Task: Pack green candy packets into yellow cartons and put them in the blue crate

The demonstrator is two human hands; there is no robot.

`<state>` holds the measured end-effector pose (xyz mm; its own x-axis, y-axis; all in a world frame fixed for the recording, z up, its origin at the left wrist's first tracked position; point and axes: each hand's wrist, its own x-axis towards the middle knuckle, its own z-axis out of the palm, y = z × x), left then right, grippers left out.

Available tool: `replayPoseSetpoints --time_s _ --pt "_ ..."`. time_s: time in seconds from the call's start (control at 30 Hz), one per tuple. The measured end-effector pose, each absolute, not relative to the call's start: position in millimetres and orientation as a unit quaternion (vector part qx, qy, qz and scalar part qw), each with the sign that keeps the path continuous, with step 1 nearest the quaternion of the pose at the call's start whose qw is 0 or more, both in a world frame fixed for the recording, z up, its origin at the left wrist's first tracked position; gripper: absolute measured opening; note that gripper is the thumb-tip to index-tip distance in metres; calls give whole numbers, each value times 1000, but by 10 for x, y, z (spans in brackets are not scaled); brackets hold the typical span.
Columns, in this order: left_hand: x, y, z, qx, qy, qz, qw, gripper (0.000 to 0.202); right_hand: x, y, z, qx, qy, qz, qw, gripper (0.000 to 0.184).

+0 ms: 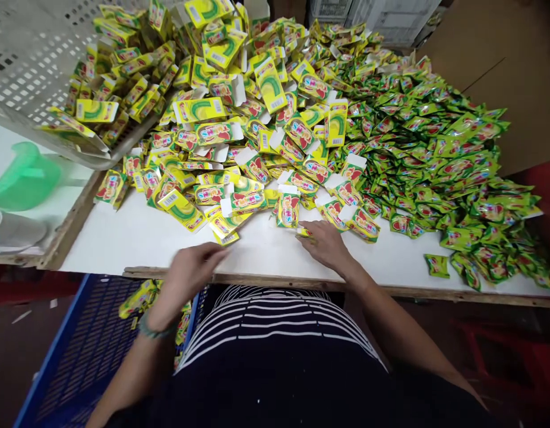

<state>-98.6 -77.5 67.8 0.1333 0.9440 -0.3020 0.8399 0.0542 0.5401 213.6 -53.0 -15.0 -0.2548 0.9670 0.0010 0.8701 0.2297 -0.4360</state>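
Yellow-and-green printed cartons (270,84) lie in a heaped spread on a white surface (136,235), their nearest edge just ahead of the right grip (327,246). Its spread fingers (317,238) press on a small yellow carton piece (304,233), mostly hidden beneath them, so I cannot tell whether it is firmly held. Another carton with a white flap (288,202) lies just beyond those fingertips. The left grip (192,278), blurred, hovers open above the surface's front edge with nothing visible in it, a dark green wristband (157,329) just behind it. Far beyond and left of this grip, a white perforated crate (29,59) tilts against the cartons, while a blue crate (79,351) sits below it, with more cartons inside. Right of the right grip spreads a mound of green foil sachets (435,160). The step in hand appears to be taking single cartons from the pile's near edge, and the next move calls for the right fingers to close on that piece and lift it clear
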Motion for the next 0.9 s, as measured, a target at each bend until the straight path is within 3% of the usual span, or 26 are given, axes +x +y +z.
replayPoseSetpoints --time_s 0.07,0.13,0.2,0.3,0.37,0.53,0.63,0.73,0.9 --pt "-572 -697 444 690 577 96 427 40 1961 -566 -144 -631 -708 239 211 40" --pt "-263 -621 247 660 535 156 504 55 1794 -638 -114 -629 -650 322 282 46" --pt "-73 -560 115 641 495 225 542 69 1681 -702 -69 -576 -627 401 338 51" --pt "46 -496 24 615 439 316 574 68 1711 -690 -39 -510 -630 459 362 53" --pt "64 -474 -14 576 438 335 603 57 1865 -576 -78 -542 -653 399 347 45" --pt "45 -495 -134 448 479 312 687 40 2276 -59 -305 -627 -742 86 220 35" --pt "19 -515 -142 482 486 294 667 45 2326 134 -376 -613 -762 41 205 30" --pt "30 -501 -86 595 533 217 561 54 2313 123 -343 -621 -733 49 274 25" --pt "172 -397 -47 712 538 117 435 39 2442 -108 -254 -641 -644 198 368 32"
